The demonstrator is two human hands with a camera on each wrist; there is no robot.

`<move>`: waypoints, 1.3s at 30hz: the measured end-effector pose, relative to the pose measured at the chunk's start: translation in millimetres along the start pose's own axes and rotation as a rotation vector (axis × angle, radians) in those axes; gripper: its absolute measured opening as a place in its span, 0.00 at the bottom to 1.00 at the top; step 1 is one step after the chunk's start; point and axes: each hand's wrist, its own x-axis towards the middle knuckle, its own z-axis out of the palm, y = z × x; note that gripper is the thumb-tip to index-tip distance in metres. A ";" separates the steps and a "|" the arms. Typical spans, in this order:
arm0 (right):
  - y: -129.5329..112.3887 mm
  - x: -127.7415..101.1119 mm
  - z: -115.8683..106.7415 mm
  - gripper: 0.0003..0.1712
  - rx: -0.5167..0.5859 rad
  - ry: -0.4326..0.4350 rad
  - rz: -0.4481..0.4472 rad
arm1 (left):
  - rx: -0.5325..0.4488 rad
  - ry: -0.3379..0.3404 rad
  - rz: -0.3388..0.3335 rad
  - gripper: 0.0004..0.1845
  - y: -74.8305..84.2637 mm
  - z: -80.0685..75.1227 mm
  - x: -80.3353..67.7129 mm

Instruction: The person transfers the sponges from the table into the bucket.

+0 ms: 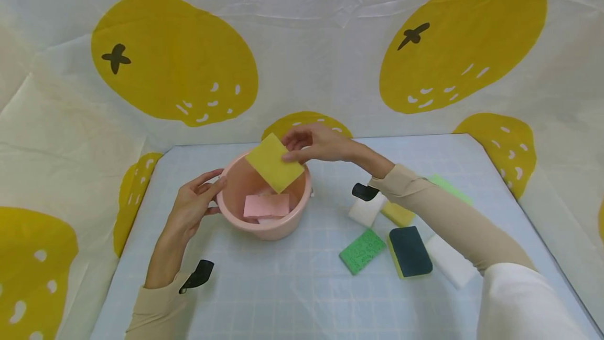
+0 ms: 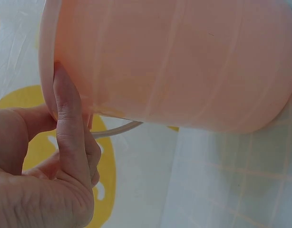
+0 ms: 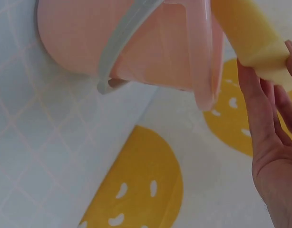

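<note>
My left hand (image 1: 187,206) grips the rim of a pink bucket (image 1: 278,233) at its left side, thumb and fingers on either side of the wall. In the left wrist view, fingers (image 2: 69,114) press against the bucket wall (image 2: 184,61) just under the lip. Over the bucket's opening, my right hand (image 1: 323,143) pinches a flat yellow sponge (image 1: 274,164) by one corner, tilted above the far right of the rim. A pink sponge (image 1: 266,205) lies inside the bucket, with a paler piece partly hidden under it.
Right of the bucket lie a green sponge (image 1: 362,252), a yellow sponge with a dark scouring pad (image 1: 410,252), white sponges (image 1: 367,210), a yellow sponge (image 1: 398,214) and a light green piece (image 1: 450,189), partly behind the right sleeve. The bucket's grey handle (image 3: 127,38) hangs down.
</note>
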 end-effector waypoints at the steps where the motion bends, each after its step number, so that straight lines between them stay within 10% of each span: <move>1: 1.1 2.1 1.1 0.17 -0.014 0.001 -0.009 | -0.001 0.000 -0.002 0.37 0.4 0.2 0.1; 23: -8.9 31.7 41.8 0.20 -0.571 -0.046 -0.112 | 0.020 0.023 -0.011 0.37 0.9 1.5 1.0; 30: -6.3 32.2 61.1 0.25 -0.686 -0.118 0.011 | 0.015 0.025 -0.016 0.37 0.5 1.8 -0.1; 39: 2.1 24.9 74.8 0.31 -0.590 -0.131 0.016 | 0.018 0.025 -0.022 0.36 1.7 2.2 -1.0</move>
